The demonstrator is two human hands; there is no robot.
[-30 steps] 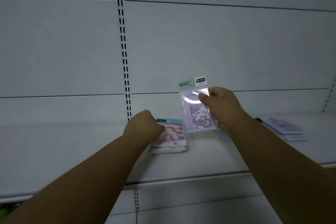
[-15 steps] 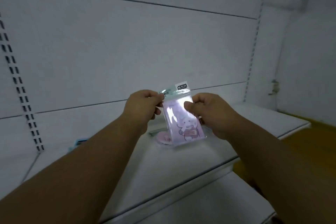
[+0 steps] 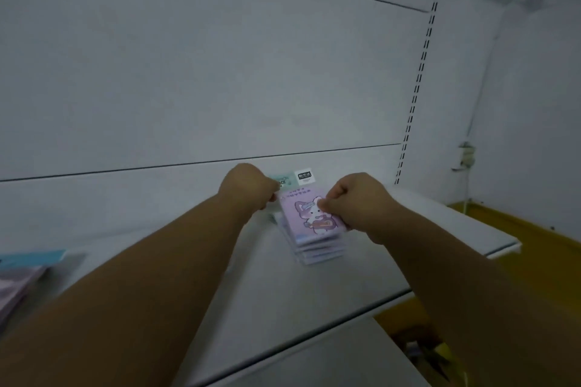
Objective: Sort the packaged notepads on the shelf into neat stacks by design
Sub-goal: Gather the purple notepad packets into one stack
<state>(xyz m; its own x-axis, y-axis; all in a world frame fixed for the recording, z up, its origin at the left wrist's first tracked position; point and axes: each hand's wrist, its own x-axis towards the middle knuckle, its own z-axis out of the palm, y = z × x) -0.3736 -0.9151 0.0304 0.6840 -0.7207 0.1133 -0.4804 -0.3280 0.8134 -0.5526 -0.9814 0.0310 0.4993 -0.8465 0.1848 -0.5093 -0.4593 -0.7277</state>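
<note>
A purple packaged notepad (image 3: 306,214) with a cartoon animal print lies on top of a stack of purple notepads (image 3: 317,250) on the white shelf (image 3: 314,292). My left hand (image 3: 248,187) pinches the packet's upper left edge, near its green and white header card. My right hand (image 3: 355,201) pinches its right side, thumb on the printed front. Whether the packet rests fully on the stack I cannot tell.
Another pile of notepads (image 3: 19,280), blue and pink, lies at the shelf's far left edge of view. The shelf ends at the right (image 3: 503,248), with a yellow floor (image 3: 534,261) beyond. A slotted upright (image 3: 418,85) runs up the back panel. A lower shelf (image 3: 330,358) sits below.
The view swung right from the blue and pink pile. Both hands carried the purple packet down onto the purple stack; a second ago only the right hand held it.
</note>
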